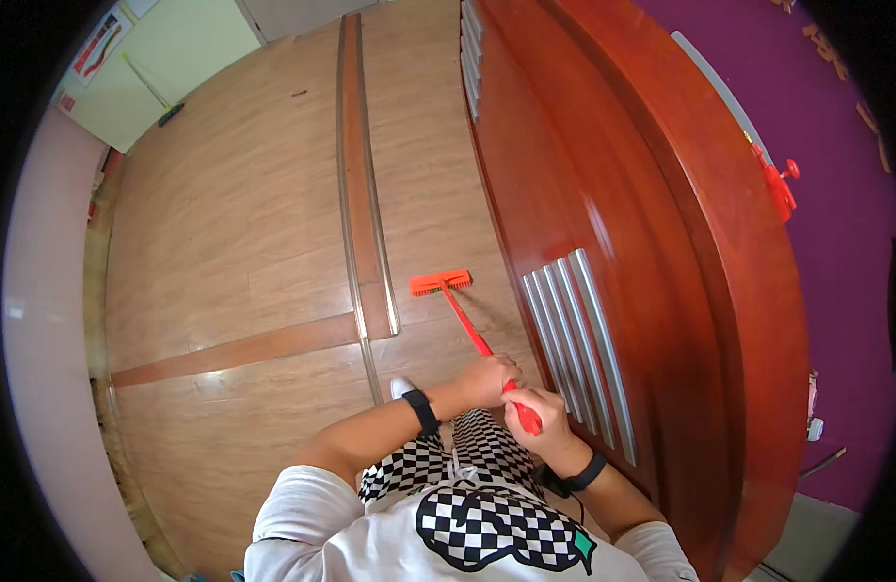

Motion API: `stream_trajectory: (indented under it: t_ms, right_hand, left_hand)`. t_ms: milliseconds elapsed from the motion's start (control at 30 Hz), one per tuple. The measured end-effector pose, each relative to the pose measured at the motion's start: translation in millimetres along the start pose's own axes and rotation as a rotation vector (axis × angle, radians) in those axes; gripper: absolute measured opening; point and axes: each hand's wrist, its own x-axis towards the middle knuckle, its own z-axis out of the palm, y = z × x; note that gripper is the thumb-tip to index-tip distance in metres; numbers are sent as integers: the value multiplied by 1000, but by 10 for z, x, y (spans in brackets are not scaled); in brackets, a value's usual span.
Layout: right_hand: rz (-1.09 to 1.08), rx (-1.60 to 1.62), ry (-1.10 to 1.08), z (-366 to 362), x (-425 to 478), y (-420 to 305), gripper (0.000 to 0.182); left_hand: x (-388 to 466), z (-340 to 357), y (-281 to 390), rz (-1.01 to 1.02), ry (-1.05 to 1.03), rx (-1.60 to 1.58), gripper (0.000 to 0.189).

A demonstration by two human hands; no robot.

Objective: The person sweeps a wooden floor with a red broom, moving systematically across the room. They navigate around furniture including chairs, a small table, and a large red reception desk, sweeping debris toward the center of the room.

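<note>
A floor brush with a wide orange head (441, 281) and a red handle (466, 321) slants away in front of me. Its dark bristles meet the wood-look floor beside a metal-edged brown strip. My left hand (492, 380) grips the handle lower down, nearer the head. Close to the handle's top end, my right hand (541, 420) is wrapped around it. That red end sticks out past the right hand toward my body. Dark bands circle both wrists.
A large reddish-brown wooden counter (681, 305) with silver slats (582, 349) rises close on my right. On its purple surface (841, 276) rests a red spray bottle (779, 190). Another broom (170, 115) leans at the far left wall. A small dark object (299, 93) lies on the floor.
</note>
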Motion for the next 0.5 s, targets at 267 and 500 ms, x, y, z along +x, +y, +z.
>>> stream_trajectory:
  t_ms: [267,500]
  right_hand:
    - [166,-180,-340,-374,-505,-337,15]
    - [317,-82,-33,-249,-844,-72,24]
  left_hand:
    - [-79,287,46,-7,-447,42,16]
    - [266,610,-168,56,-638,183,18]
